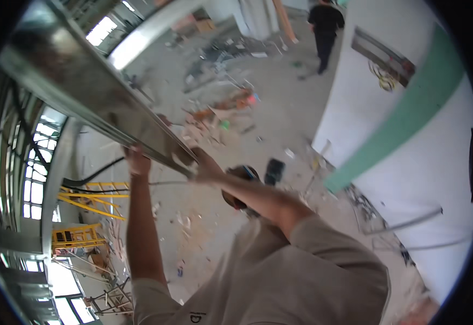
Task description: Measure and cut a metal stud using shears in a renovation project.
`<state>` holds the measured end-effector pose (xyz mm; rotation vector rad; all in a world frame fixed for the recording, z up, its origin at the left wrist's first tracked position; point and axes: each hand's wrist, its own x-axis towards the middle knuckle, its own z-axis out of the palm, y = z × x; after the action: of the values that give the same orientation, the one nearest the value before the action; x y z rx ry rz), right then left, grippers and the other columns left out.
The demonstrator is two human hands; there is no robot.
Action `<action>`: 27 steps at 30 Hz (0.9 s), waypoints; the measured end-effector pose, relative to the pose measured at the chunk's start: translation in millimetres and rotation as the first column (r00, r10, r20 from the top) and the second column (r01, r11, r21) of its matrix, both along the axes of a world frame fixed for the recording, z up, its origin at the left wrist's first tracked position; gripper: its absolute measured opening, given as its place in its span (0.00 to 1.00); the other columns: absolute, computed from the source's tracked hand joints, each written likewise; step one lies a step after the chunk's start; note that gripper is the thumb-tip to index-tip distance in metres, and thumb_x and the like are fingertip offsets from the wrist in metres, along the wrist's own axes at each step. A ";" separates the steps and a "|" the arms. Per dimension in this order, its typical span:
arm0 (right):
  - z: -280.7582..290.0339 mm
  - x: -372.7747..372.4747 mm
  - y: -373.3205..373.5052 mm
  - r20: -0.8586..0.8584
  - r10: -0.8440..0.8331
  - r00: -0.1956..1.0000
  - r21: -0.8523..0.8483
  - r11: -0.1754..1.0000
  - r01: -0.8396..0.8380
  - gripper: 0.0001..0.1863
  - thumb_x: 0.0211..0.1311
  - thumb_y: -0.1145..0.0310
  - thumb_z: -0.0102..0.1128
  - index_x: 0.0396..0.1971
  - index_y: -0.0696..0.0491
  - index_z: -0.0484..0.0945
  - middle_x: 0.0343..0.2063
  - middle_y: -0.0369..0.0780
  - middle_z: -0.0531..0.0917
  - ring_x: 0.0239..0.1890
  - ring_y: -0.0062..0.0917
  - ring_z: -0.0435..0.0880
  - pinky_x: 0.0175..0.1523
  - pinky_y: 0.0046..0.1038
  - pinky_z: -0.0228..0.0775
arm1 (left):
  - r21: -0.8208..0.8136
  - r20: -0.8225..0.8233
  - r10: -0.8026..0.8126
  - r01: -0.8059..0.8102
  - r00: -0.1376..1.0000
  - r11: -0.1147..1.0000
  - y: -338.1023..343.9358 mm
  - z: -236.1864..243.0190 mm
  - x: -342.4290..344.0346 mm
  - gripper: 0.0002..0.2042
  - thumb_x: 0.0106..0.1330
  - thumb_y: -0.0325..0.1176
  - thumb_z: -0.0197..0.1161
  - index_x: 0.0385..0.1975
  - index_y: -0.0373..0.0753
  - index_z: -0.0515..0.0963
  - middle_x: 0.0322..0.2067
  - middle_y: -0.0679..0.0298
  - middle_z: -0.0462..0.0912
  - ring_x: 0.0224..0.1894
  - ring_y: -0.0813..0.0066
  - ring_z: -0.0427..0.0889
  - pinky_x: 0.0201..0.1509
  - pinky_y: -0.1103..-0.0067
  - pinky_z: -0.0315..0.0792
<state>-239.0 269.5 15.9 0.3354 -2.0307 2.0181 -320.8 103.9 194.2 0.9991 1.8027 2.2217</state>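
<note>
Clasping a metal channel (102,93), left hand (138,161) and blurred right hand (208,167) are partly hidden.

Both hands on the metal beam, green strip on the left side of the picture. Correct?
One miss: the head view shows the green strip on the right side of the picture. The left hand and right hand are indeed on the metal beam.

Small dark lettering (197,317) on the grey-beige shirt (312,271).

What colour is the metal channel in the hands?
The metal channel is silvery grey, in the head view.
</note>
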 end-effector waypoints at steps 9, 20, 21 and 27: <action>-1.6 -46.0 83.5 -0.078 -0.194 0.978 -0.010 0.981 0.193 0.39 0.42 0.68 0.77 0.59 0.54 0.73 0.49 0.44 0.84 0.47 0.38 0.84 0.55 0.35 0.77 | 0.060 -0.046 -0.257 0.259 0.965 0.964 71.9 29.1 -2.3 0.42 0.64 0.49 0.76 0.75 0.39 0.65 0.57 0.51 0.84 0.58 0.56 0.85 0.64 0.61 0.80; -24.2 22.9 209.0 -0.139 -0.343 0.929 0.467 0.805 0.366 0.42 0.41 0.63 0.80 0.59 0.59 0.71 0.52 0.50 0.81 0.48 0.45 0.85 0.52 0.40 0.80 | 0.385 -0.075 -0.074 0.098 0.994 0.918 211.4 47.2 49.7 0.35 0.64 0.36 0.79 0.66 0.28 0.70 0.51 0.54 0.86 0.41 0.67 0.85 0.46 0.75 0.80; -28.5 21.8 225.1 -0.106 -0.337 0.936 0.498 0.796 0.343 0.43 0.40 0.63 0.80 0.59 0.59 0.71 0.51 0.50 0.82 0.48 0.47 0.85 0.53 0.41 0.80 | 0.397 -0.079 -0.056 0.083 0.995 0.914 221.9 43.7 49.3 0.36 0.64 0.40 0.80 0.65 0.26 0.71 0.52 0.53 0.86 0.43 0.66 0.85 0.47 0.75 0.80; -17.5 35.0 242.1 0.012 -0.294 0.956 0.489 0.836 0.250 0.44 0.40 0.61 0.80 0.60 0.58 0.69 0.52 0.50 0.81 0.48 0.46 0.85 0.54 0.40 0.80 | 0.342 -0.129 0.032 0.014 0.991 0.940 229.4 61.7 46.8 0.31 0.63 0.49 0.80 0.51 0.26 0.80 0.41 0.59 0.87 0.37 0.74 0.82 0.43 0.78 0.77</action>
<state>-204.0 511.5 -1.6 0.0377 -2.4625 1.3605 -274.0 333.3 256.0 1.2258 1.4938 2.5913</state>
